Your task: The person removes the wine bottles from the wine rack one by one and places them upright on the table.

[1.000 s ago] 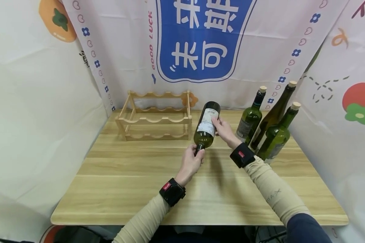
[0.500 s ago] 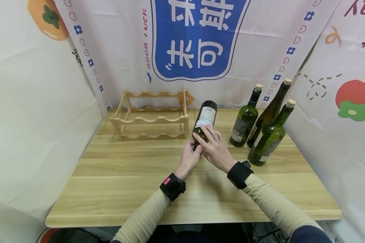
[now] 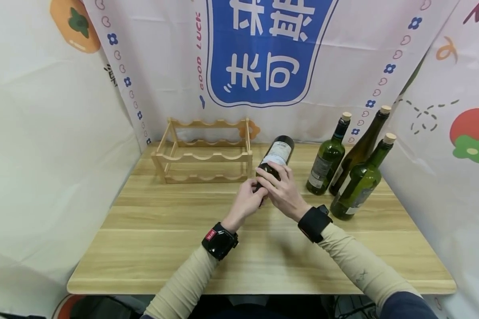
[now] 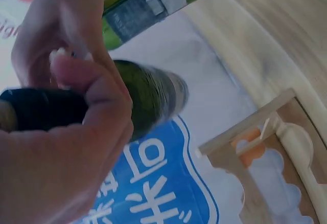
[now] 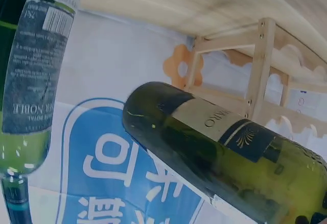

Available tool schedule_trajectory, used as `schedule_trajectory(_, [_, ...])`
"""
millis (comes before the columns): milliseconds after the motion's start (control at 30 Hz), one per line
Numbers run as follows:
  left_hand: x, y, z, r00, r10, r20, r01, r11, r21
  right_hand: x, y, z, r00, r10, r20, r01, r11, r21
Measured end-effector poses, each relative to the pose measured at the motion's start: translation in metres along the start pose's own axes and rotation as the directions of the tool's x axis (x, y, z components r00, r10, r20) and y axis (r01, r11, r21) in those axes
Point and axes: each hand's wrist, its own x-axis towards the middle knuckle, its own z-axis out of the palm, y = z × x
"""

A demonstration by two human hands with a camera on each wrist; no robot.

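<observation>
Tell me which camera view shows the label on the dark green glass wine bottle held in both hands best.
The right wrist view: the dark green glass wine bottle fills the frame and its label lettering shows up close. The head view shows the bottle small, shoulder hidden under the right hand. The left wrist view shows only neck and shoulder in the left hand.

green wine bottle, labelled, tilted, base-away

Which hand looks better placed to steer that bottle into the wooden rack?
Probably the left hand: it grips the neck of the bottle, on the side nearer the rack, and the bottle's base points away from the person. The right hand lies over the shoulder and looks suited to steadying.
</observation>
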Motion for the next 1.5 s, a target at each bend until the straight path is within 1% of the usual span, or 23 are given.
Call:
schedule_trajectory(67, [0.0,0.007,-0.006,0.999,-0.009,0.034,0.009,1.0,-0.003,0.004,0.002,-0.004,1.0,0.025,-0.011,-0.025,0.999,0.027])
schedule_trajectory(133, [0.002,0.014,-0.013,0.999,-0.016,0.042,0.018,0.999,-0.035,0.008,0.004,-0.007,0.998,0.066,-0.014,-0.065,0.996,0.057])
schedule_trajectory(200, [0.007,0.018,-0.02,1.0,0.0,0.016,0.001,0.998,-0.068,0.011,0.007,-0.01,0.995,0.1,-0.012,-0.099,0.992,0.082])
schedule_trajectory(267, [0.016,0.015,-0.026,0.999,0.043,-0.023,-0.044,0.996,-0.073,0.012,0.008,-0.013,0.994,0.113,-0.004,-0.112,0.989,0.093])
schedule_trajectory(333, [0.027,0.006,-0.03,0.994,0.102,-0.044,-0.102,0.995,-0.012,0.014,0.007,-0.017,0.993,0.114,0.0,-0.113,0.988,0.106])
schedule_trajectory(367, [0.033,0.0,-0.03,0.99,0.135,-0.044,-0.133,0.99,0.038,0.014,0.007,-0.019,0.993,0.118,0.0,-0.117,0.986,0.117])
schedule_trajectory(400, [0.04,-0.007,-0.03,0.984,0.173,-0.038,-0.168,0.98,0.11,0.015,0.006,-0.021,0.992,0.124,-0.001,-0.123,0.983,0.135])
schedule_trajectory(467, [0.052,-0.022,-0.027,0.974,0.226,0.005,-0.221,0.947,0.235,0.018,0.006,-0.027,0.989,0.15,-0.001,-0.147,0.972,0.183])
schedule_trajectory(567, [0.07,-0.042,-0.02,0.956,0.281,0.083,-0.292,0.891,0.347,0.023,0.007,-0.036,0.981,0.192,0.005,-0.187,0.945,0.267])
schedule_trajectory(600, [0.075,-0.047,-0.018,0.951,0.293,0.1,-0.309,0.878,0.364,0.025,0.008,-0.038,0.979,0.206,0.006,-0.198,0.933,0.301])
schedule_trajectory(667, [0.084,-0.054,-0.013,0.944,0.311,0.114,-0.331,0.868,0.37,0.028,0.011,-0.043,0.972,0.236,0.006,-0.223,0.907,0.356])
schedule_trajectory(767, [0.091,-0.06,-0.005,0.94,0.327,0.102,-0.341,0.871,0.354,0.034,0.02,-0.05,0.952,0.306,-0.012,-0.269,0.855,0.443])
schedule_trajectory(867, [0.093,-0.061,0.003,0.938,0.334,0.087,-0.344,0.882,0.323,0.041,0.032,-0.058,0.917,0.398,-0.004,-0.336,0.782,0.525])
schedule_trajectory(967, [0.095,-0.061,0.01,0.924,0.375,0.076,-0.38,0.874,0.302,0.046,0.044,-0.067,0.878,0.477,0.036,-0.412,0.716,0.564])
schedule_trajectory(1000, [0.096,-0.061,0.013,0.919,0.389,0.067,-0.39,0.868,0.308,0.047,0.048,-0.07,0.866,0.498,0.052,-0.435,0.696,0.571])
schedule_trajectory(1067, [0.097,-0.061,0.018,0.905,0.421,0.051,-0.415,0.855,0.31,0.048,0.053,-0.075,0.842,0.534,0.083,-0.48,0.668,0.569])
schedule_trajectory(1133, [0.096,-0.059,0.022,0.895,0.444,0.035,-0.432,0.846,0.314,0.049,0.059,-0.078,0.818,0.564,0.111,-0.519,0.643,0.563])
schedule_trajectory(1233, [0.097,-0.057,0.027,0.887,0.46,0.036,-0.447,0.837,0.315,0.052,0.067,-0.081,0.78,0.609,0.144,-0.573,0.604,0.553])
schedule_trajectory(1267, [0.097,-0.057,0.029,0.887,0.459,0.04,-0.447,0.837,0.316,0.055,0.068,-0.083,0.765,0.625,0.158,-0.595,0.59,0.546])
schedule_trajectory(1300, [0.097,-0.057,0.03,0.891,0.451,0.045,-0.44,0.838,0.323,0.057,0.068,-0.085,0.746,0.643,0.173,-0.618,0.573,0.539])
schedule_trajectory(1367, [0.096,-0.058,0.034,0.902,0.426,0.066,-0.424,0.851,0.31,0.06,0.069,-0.089,0.7,0.683,0.208,-0.671,0.528,0.521])
schedule_trajectory(1433, [0.094,-0.06,0.038,0.915,0.395,0.082,-0.4,0.863,0.307,0.054,0.075,-0.085,0.655,0.717,0.238,-0.715,0.486,0.502])
schedule_trajectory(1500, [0.092,-0.062,0.042,0.927,0.363,0.096,-0.374,0.875,0.308,0.043,0.082,-0.078,0.619,0.744,0.251,-0.744,0.453,0.492])
